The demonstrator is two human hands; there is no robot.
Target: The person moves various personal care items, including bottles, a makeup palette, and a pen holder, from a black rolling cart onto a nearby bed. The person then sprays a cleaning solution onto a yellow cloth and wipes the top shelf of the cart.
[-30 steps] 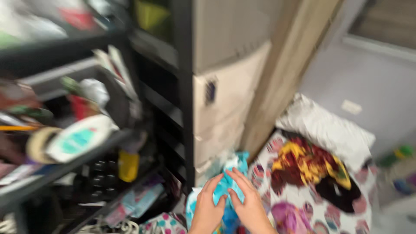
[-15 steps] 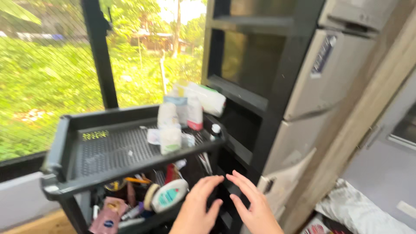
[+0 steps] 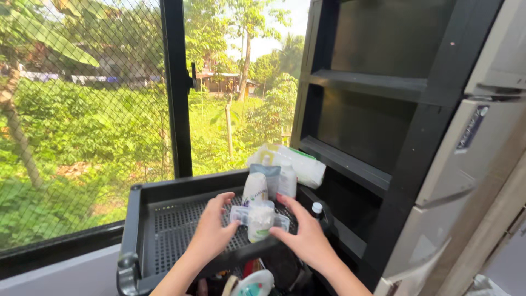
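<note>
My left hand [image 3: 212, 230] and my right hand [image 3: 303, 233] reach over the top tray [image 3: 164, 233] of a black cart. Between them, a small clear packet [image 3: 242, 215] and a short white tube [image 3: 259, 222] lie on the tray's mesh. The fingers of both hands are spread and sit close to these items; whether they touch is unclear. Neither hand grips anything. Behind stand a white bottle [image 3: 255, 187], a grey-blue tube [image 3: 270, 174], a white-and-pink bottle [image 3: 287, 181] and a white wipes pack [image 3: 293, 161].
A black shelf unit [image 3: 372, 109] stands right of the cart, with a beige plastic drawer cabinet [image 3: 471, 164] beside it. A meshed window [image 3: 82, 109] with a black frame fills the left. A white lotion bottle [image 3: 253, 285] lies on the cart's lower tier.
The view rose from bedding and a blue cloth on the floor to the cart's top tray. My hands left the cloth and moved up over the tray.
</note>
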